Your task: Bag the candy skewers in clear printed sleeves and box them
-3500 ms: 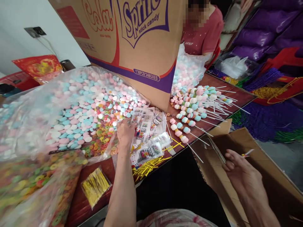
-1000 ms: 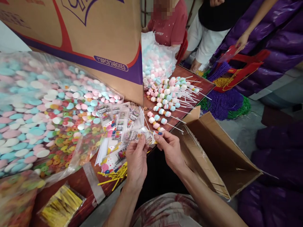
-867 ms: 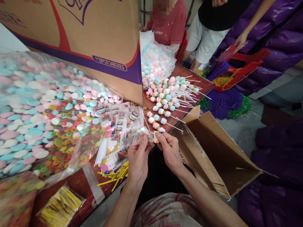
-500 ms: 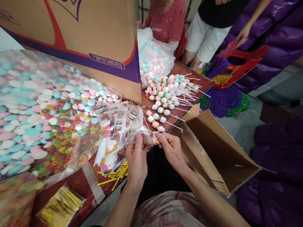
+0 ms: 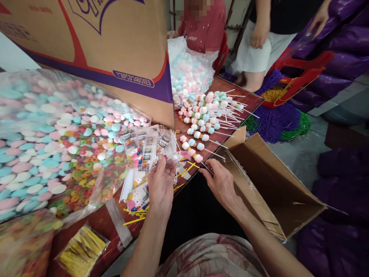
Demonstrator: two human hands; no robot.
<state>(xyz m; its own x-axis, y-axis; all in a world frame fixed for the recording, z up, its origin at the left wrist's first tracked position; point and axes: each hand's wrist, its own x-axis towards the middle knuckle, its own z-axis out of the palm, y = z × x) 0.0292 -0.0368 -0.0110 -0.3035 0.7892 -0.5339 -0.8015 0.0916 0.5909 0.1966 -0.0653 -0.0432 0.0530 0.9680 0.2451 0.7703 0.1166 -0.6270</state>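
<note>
My left hand [image 5: 162, 181] is closed on a clear printed bag [image 5: 170, 161], just right of a pile of similar printed packets [image 5: 149, 148]. My right hand [image 5: 220, 179] pinches the white stick [image 5: 206, 167] of a candy skewer [image 5: 193, 154] at the table's front edge. Pink and white marshmallows are on that skewer, which points at the bag. More skewers [image 5: 203, 111] of marshmallows and ring candies lie behind it, sticks toward the right. Yellow twist ties [image 5: 135, 216] lie below the packets, and a few are beside the bag.
A large carton [image 5: 115, 50] stands at the back left, behind loose marshmallows [image 5: 34, 154] and ring candies [image 5: 83, 173]. An open cardboard box [image 5: 268, 184] sits right of the table [image 5: 248, 96]. Two people are beyond.
My right hand has left the printed bag and moved right and down onto a skewer's stick. My left hand still holds the bag. The standing person's arms have shifted.
</note>
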